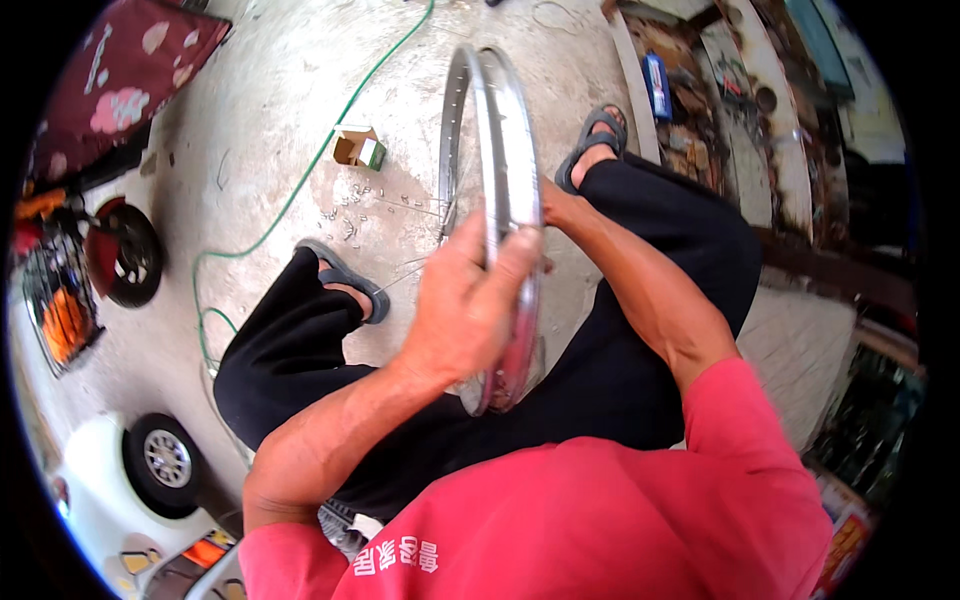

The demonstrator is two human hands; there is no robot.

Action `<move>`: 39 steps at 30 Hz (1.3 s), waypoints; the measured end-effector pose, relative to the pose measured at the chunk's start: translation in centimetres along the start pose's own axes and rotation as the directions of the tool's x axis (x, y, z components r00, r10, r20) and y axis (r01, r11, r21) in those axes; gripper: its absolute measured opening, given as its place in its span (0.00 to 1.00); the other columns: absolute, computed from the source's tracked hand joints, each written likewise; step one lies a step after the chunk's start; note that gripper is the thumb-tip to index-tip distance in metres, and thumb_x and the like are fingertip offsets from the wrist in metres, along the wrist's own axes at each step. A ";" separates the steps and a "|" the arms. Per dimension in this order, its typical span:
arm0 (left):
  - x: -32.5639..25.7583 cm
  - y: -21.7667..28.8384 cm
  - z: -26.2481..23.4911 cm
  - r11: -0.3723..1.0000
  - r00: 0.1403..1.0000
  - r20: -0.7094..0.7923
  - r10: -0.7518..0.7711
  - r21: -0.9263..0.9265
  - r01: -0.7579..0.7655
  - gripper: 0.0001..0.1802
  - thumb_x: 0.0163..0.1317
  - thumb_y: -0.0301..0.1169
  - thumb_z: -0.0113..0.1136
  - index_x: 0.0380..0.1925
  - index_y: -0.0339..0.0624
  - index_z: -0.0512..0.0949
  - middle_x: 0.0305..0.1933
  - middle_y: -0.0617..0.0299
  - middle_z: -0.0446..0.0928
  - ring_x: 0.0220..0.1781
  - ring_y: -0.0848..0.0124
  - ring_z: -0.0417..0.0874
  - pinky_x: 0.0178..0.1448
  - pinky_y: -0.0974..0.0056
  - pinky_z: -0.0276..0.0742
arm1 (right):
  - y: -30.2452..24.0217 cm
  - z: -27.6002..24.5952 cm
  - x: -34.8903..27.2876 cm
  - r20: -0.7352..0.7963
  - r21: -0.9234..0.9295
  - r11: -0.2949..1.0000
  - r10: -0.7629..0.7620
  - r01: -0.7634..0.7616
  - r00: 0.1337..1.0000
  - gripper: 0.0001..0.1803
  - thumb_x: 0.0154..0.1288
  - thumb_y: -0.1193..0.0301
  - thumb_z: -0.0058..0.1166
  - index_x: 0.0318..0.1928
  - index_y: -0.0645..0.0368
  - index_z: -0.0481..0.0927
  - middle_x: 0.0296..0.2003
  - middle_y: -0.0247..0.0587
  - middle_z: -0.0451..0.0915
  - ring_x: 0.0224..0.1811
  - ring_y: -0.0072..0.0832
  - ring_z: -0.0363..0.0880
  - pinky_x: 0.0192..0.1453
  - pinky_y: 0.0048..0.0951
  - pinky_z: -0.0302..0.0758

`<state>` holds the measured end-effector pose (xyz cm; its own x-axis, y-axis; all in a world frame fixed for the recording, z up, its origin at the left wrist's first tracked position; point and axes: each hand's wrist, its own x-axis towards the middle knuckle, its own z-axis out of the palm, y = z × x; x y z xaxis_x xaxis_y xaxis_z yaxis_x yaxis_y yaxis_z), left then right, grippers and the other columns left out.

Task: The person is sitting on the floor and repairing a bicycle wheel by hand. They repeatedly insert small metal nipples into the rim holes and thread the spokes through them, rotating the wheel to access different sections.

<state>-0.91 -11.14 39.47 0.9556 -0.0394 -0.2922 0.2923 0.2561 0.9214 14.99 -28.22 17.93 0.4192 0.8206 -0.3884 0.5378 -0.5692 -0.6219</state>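
Note:
A bare silver bicycle wheel rim (512, 120) stands upright, edge toward me, between my knees. My left hand (465, 295) is closed round its near side, with the thumb over the outer edge. Beyond the rim on its right is my right hand (558, 207), close against it; the rim hides its fingers, so its grip cannot be seen. Several thin metal spokes (405, 205) show left of the rim, near my left hand. Small metal pieces (347, 215) lie scattered on the concrete floor past my left foot.
An open small cardboard box (358, 150) sits on the floor. A green hose (290, 205) curves past it on the left. Farther left stand a small wheeled vehicle (125, 250) and a white one (110, 475). Cluttered shelving with a blue bottle (656, 85) lines the right.

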 end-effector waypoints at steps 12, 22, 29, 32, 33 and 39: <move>-1.7 -1.9 2.0 0.965 0.966 0.047 0.253 0.066 -0.255 0.13 0.69 0.34 0.54 0.43 0.34 0.71 0.37 0.46 0.68 0.39 0.49 0.73 0.45 0.51 0.71 | -4.1 -0.3 -1.8 -0.301 0.197 0.972 0.183 -0.126 0.936 0.25 0.71 0.63 0.32 0.36 0.68 0.83 0.35 0.51 0.83 0.39 0.40 0.79 0.50 0.37 0.73; -1.7 -1.8 1.5 0.968 0.972 0.059 0.227 0.093 -0.232 0.14 0.68 0.34 0.55 0.44 0.32 0.71 0.37 0.46 0.67 0.39 0.50 0.73 0.45 0.52 0.71 | -3.6 0.0 -0.4 -0.239 0.634 0.756 0.394 -0.165 0.887 0.27 0.71 0.60 0.31 0.49 0.64 0.83 0.38 0.36 0.82 0.37 0.22 0.73 0.43 0.27 0.68; -1.4 -2.0 1.8 0.963 0.967 0.056 0.247 0.096 -0.252 0.14 0.68 0.33 0.55 0.44 0.33 0.71 0.37 0.46 0.67 0.39 0.49 0.73 0.45 0.52 0.71 | -3.5 -0.4 -0.2 -0.232 0.881 0.472 0.480 -0.026 0.846 0.27 0.71 0.57 0.35 0.54 0.62 0.80 0.40 0.35 0.79 0.41 0.24 0.75 0.47 0.26 0.69; -1.3 -1.8 1.8 0.967 0.970 0.035 0.239 0.082 -0.241 0.14 0.68 0.34 0.55 0.43 0.33 0.70 0.37 0.46 0.67 0.40 0.49 0.73 0.46 0.52 0.71 | -3.8 -1.4 0.0 -0.254 0.938 0.335 0.498 0.086 0.829 0.26 0.69 0.57 0.37 0.55 0.62 0.79 0.42 0.36 0.79 0.44 0.27 0.76 0.50 0.28 0.70; -1.2 -1.8 1.8 0.969 0.972 0.029 0.233 0.077 -0.234 0.14 0.68 0.34 0.55 0.43 0.33 0.70 0.37 0.46 0.68 0.40 0.49 0.73 0.46 0.52 0.71 | -4.2 -1.9 0.1 -0.263 0.947 0.297 0.500 0.122 0.825 0.26 0.69 0.58 0.38 0.55 0.62 0.79 0.42 0.36 0.79 0.45 0.27 0.76 0.50 0.29 0.70; -0.9 -1.7 1.7 0.971 0.972 0.011 0.233 0.060 -0.233 0.15 0.69 0.36 0.55 0.42 0.33 0.70 0.37 0.47 0.68 0.39 0.51 0.73 0.47 0.52 0.70 | -6.5 -4.4 0.0 -0.384 0.923 0.241 0.574 0.299 0.723 0.22 0.67 0.61 0.41 0.51 0.61 0.80 0.43 0.35 0.80 0.46 0.30 0.75 0.55 0.34 0.67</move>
<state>-2.21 -13.20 38.65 0.9977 0.0109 -0.0667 0.0632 0.2000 0.9778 14.72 -24.75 24.95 0.8929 0.2467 -0.3767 -0.4202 0.1559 -0.8939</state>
